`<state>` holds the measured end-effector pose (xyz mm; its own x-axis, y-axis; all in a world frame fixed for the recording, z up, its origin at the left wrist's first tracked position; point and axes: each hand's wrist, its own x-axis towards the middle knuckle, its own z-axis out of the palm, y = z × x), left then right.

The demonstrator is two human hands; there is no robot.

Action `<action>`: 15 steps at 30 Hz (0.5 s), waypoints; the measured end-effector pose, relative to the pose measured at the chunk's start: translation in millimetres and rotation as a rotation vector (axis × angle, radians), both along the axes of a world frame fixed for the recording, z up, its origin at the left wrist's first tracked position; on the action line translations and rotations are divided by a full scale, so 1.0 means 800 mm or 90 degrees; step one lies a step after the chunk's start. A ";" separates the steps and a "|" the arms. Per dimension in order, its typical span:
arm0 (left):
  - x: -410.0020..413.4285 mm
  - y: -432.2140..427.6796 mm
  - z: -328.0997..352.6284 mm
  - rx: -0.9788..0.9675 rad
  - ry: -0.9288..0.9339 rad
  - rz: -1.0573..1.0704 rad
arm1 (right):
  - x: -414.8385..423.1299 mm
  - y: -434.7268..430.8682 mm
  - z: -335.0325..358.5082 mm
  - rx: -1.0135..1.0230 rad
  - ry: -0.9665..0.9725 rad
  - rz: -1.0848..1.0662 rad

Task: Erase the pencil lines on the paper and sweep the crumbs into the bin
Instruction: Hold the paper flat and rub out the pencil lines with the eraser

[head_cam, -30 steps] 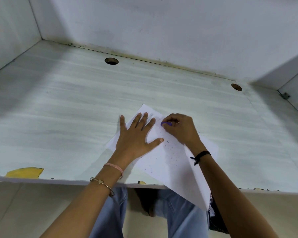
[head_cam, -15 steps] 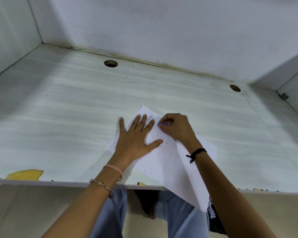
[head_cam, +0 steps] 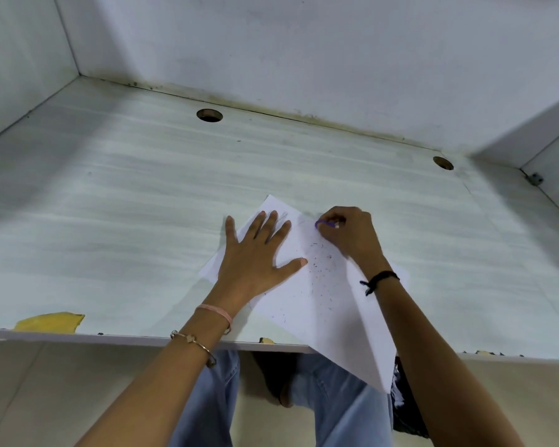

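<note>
Rubbing continues: right hand (head_cam: 349, 237), pinching the eraser (head_cam: 323, 224), slides slightly along the far edge of the paper (head_cam: 304, 312); left hand (head_cam: 255, 256) stays spread flat on it; crumbs (head_cam: 320, 262) remain unswept.

The pale, streaked surface (head_cam: 110, 204), with a round hole (head_cam: 209, 115) near its back edge and another (head_cam: 442, 162) toward the right, carries a white paper (head_cam: 320, 301) lying askew, one corner overhanging the front edge, and a torn yellow scrap (head_cam: 49, 321) at the front left.
</note>
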<state>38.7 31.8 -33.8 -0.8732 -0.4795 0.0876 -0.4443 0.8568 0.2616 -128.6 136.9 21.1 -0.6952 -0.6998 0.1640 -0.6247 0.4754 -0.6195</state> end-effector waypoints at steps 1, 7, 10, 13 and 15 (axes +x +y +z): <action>0.000 0.000 -0.001 -0.005 0.001 0.001 | -0.006 -0.001 0.001 -0.004 -0.005 -0.030; -0.001 -0.001 -0.004 0.004 0.005 0.006 | 0.024 -0.003 -0.006 0.050 0.015 0.111; -0.001 -0.001 -0.004 -0.012 -0.004 0.002 | -0.005 0.001 -0.003 -0.022 -0.012 -0.034; -0.001 -0.001 -0.004 0.002 0.004 0.003 | 0.014 -0.004 -0.004 0.009 0.003 0.024; -0.001 -0.001 -0.003 0.002 0.007 0.005 | 0.029 -0.004 -0.008 0.032 0.024 0.088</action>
<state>38.2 31.4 -36.1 -0.8681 -0.4871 0.0953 -0.4488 0.8523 0.2686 -105.2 133.6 14.8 -0.5853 -0.7967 0.1506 -0.7090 0.4129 -0.5717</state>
